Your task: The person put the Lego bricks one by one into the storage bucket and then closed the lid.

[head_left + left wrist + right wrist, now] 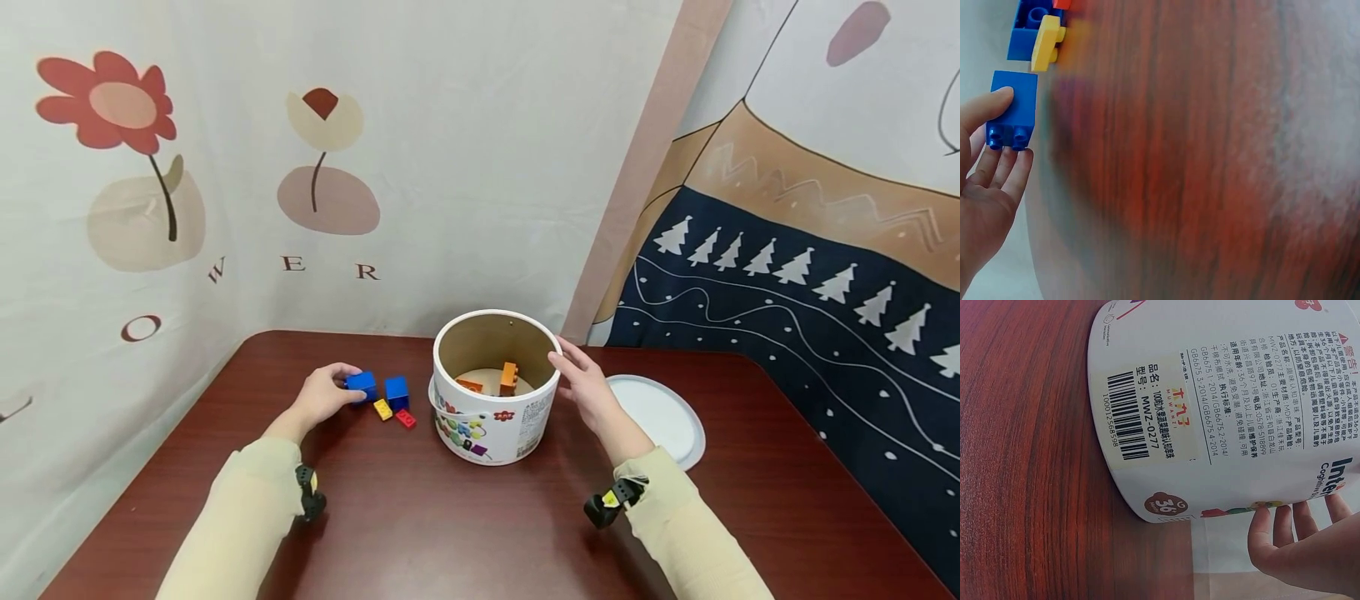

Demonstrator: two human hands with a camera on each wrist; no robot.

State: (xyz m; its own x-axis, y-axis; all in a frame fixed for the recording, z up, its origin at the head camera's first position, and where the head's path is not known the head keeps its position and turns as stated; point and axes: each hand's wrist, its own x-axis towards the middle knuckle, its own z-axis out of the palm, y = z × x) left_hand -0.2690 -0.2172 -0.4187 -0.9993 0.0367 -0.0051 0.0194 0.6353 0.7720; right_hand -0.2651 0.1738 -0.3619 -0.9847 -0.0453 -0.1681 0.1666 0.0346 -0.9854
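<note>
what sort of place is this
Possibly a home play corner or a staged tabletop set-up: toy bricks and a white bucket sit on a brown table beside a flower-printed wall covering.

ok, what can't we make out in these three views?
Head: part of the left orange block, behind the front wall of the bucket.
Head: part of the white lid, behind the right forearm.
Left wrist: most of the red block, cut off by the top edge.
Right wrist: the bucket's rim, beyond the right edge.
</note>
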